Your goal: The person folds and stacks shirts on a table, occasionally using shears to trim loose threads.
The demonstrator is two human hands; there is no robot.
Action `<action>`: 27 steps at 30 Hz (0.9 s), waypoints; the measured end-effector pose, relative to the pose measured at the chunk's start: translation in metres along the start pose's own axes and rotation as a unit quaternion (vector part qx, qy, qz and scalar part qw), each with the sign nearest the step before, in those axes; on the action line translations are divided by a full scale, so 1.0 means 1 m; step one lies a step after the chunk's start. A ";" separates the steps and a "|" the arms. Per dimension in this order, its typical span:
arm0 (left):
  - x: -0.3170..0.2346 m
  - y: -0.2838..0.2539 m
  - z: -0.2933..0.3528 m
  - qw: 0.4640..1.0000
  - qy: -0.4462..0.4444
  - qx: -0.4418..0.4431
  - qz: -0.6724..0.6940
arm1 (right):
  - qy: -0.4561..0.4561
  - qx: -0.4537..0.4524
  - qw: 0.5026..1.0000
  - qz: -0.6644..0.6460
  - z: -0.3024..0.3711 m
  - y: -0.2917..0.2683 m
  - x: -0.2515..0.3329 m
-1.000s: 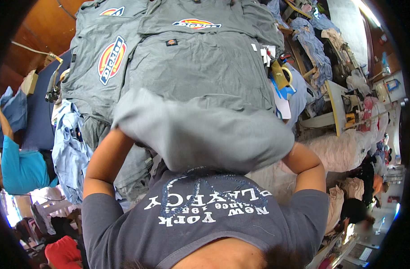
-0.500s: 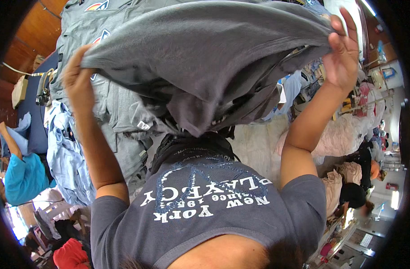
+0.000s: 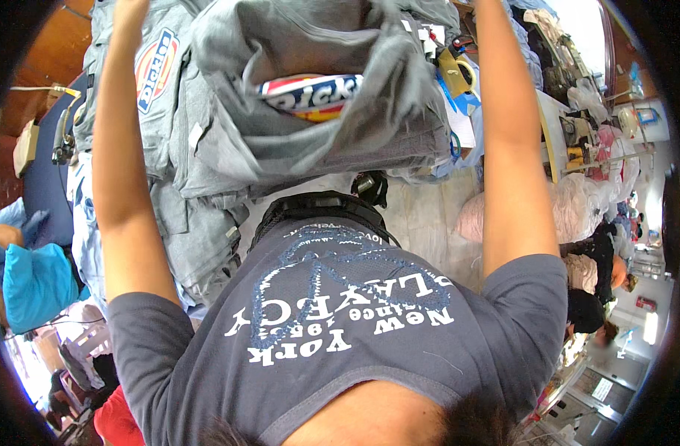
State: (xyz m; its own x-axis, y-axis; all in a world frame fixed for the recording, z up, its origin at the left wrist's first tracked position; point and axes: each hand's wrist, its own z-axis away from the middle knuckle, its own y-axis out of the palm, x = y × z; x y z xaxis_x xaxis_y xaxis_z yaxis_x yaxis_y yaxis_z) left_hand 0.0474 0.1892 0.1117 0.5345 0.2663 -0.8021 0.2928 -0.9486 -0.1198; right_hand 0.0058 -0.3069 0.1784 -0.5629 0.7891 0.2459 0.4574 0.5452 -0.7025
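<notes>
Both my forearms reach up past the upper edge, so my left hand and my right hand are out of sight there. Between the arms, a grey T-shirt (image 3: 310, 141) billows, smeared by motion. Through its loose folds shows a red, white, blue and yellow printed logo (image 3: 310, 97). It lies over a pile of other grey shirts. To its left, nearer my left arm, rests another grey shirt (image 3: 172, 141) with the same kind of oval print. Whether my fingers hold the billowing shirt cannot be seen.
Right of the pile lie scissors (image 3: 466, 44), a yellow tape roll (image 3: 465, 74) and papers (image 3: 459, 123). A pink bundle in clear plastic (image 3: 470, 215) stands beyond. At the left edge is a person in a blue top (image 3: 39, 286), beside a dark blue board (image 3: 42, 163).
The grey shirt, earlier stretched wide between my two raised hands, has come down over the pile. My arms have straightened forward, and my hands have passed out of the picture.
</notes>
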 end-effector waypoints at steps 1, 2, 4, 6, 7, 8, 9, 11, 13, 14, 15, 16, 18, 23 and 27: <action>0.013 0.002 0.019 0.989 0.008 0.135 -0.067 | 0.037 0.090 0.965 -0.245 0.023 0.019 -0.003; 0.008 0.011 0.056 0.927 0.151 0.202 -0.276 | 0.051 0.171 0.960 -0.216 0.054 0.027 0.003; -0.019 0.025 0.153 0.915 0.153 0.336 -0.162 | 0.065 0.333 0.927 -0.160 0.124 0.045 0.032; -0.019 0.017 0.198 0.852 0.137 0.459 -0.214 | -0.008 0.362 0.925 -0.110 0.188 0.062 0.018; -0.025 0.016 0.215 0.847 0.131 0.451 -0.251 | 0.009 0.333 0.938 -0.099 0.206 0.064 0.019; -0.040 0.014 0.221 0.862 0.127 0.432 -0.232 | 0.023 0.304 0.948 -0.089 0.217 0.062 0.024; -0.045 0.003 0.227 0.875 0.108 0.416 -0.224 | 0.278 0.351 0.870 -0.206 0.203 0.053 0.045; -0.054 -0.008 0.230 0.881 0.108 0.404 -0.222 | 0.332 0.326 0.861 -0.205 0.184 0.045 0.055; -0.063 -0.014 0.231 0.869 0.143 0.411 -0.237 | 0.345 0.294 0.881 -0.137 0.179 0.053 0.052; -0.065 -0.017 0.233 0.890 0.089 0.400 -0.199 | 0.269 0.297 0.913 -0.079 0.180 0.063 0.047; -0.065 -0.021 0.235 0.908 0.035 0.385 -0.160 | 0.188 0.296 0.936 -0.019 0.177 0.070 0.048; -0.064 -0.026 0.236 0.921 -0.020 0.369 -0.120 | 0.106 0.293 0.949 0.041 0.175 0.074 0.048; -0.077 -0.040 0.229 0.971 -0.075 0.228 0.011 | 0.100 0.270 0.957 0.021 0.173 0.073 0.038; -0.097 -0.138 0.174 0.937 0.020 0.011 0.348 | 0.171 0.151 0.866 -0.445 0.133 0.035 0.038; -0.150 -0.167 0.115 0.962 0.192 0.119 -0.151 | 0.257 0.049 0.799 -0.541 0.105 -0.022 0.037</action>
State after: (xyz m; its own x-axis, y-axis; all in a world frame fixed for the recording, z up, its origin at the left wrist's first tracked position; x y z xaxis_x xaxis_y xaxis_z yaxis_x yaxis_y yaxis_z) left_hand -0.1732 0.2879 0.1846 0.7200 0.5367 -0.4398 0.3156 -0.8178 -0.4813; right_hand -0.0974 -0.3194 0.1326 -0.2237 -0.1042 0.9691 -0.1760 0.9823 0.0650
